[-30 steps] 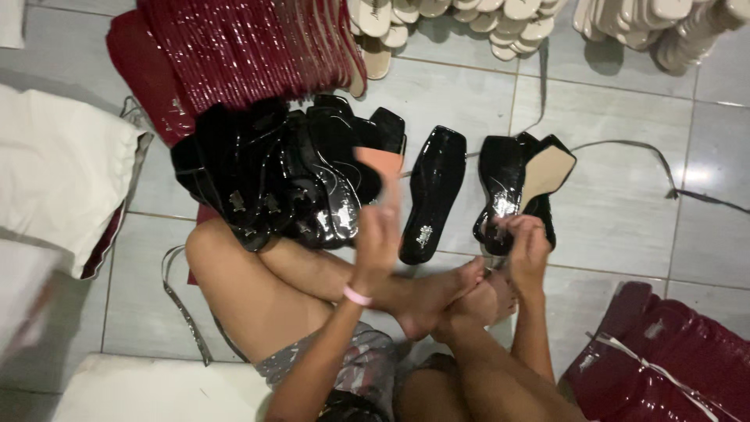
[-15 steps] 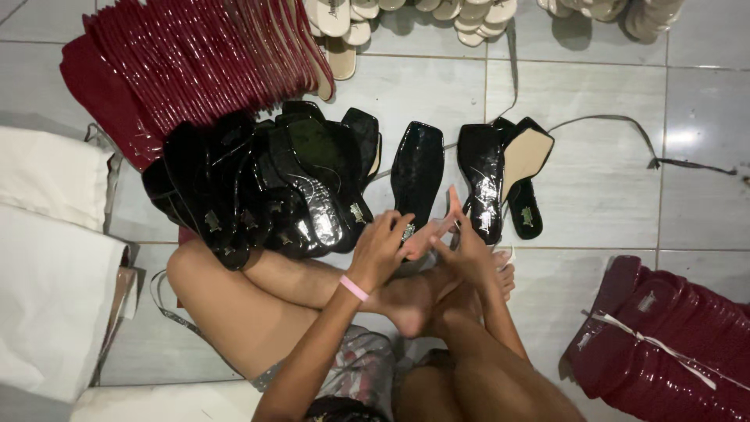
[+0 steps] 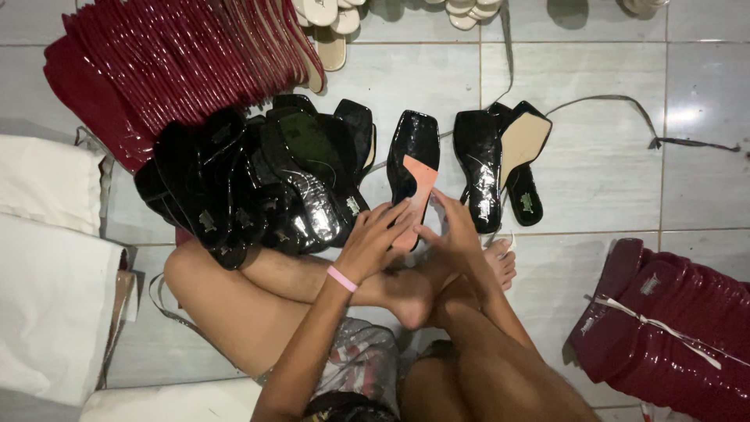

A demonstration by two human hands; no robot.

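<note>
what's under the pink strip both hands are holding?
The pink strip, pinched by the left hand and right hand, lies over a glossy black insole on the grey tile floor. The insole's near end is hidden.

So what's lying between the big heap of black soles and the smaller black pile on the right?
In the head view, a single black sole with the salmon-pink piece across it, held by both hands.

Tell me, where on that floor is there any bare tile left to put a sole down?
The widest bare tile lies right of the two black soles, bordered by a loose strap above and the dark red bundle below. A narrower strip runs between the red stack and the pale soles. Around the black pile and both hands it is crowded.
</note>
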